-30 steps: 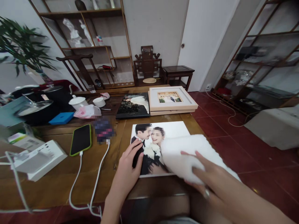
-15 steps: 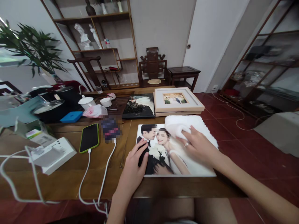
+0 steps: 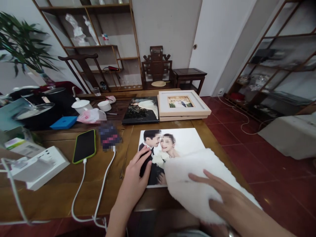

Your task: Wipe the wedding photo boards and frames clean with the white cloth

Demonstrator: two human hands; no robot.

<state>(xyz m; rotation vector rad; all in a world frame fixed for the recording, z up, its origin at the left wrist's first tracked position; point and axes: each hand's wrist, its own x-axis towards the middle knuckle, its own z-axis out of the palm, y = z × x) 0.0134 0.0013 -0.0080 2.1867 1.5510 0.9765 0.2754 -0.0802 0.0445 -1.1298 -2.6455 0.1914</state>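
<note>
A large unframed wedding photo print (image 3: 182,140) lies flat on the wooden table (image 3: 59,184) in front of me. My left hand (image 3: 137,172) rests on the print's near left part, fingers spread and flat. My right hand (image 3: 222,197) lies on a white fluffy cloth (image 3: 190,177), fingers stretched out and pressing it against the print's near right corner. The cloth covers the lower right of the print and hangs over the table edge.
Behind the print lie a dark photo panel (image 3: 141,110) and a light framed picture (image 3: 181,105). A phone in a green case (image 3: 85,145) with a white cable, a white box (image 3: 39,166), a blue box (image 3: 64,122), cups and pots fill the left side. Red tile floor lies to the right.
My right hand has dragged the white cloth from the print's far right corner back toward me to the near right corner. My left hand has stayed on the print.
</note>
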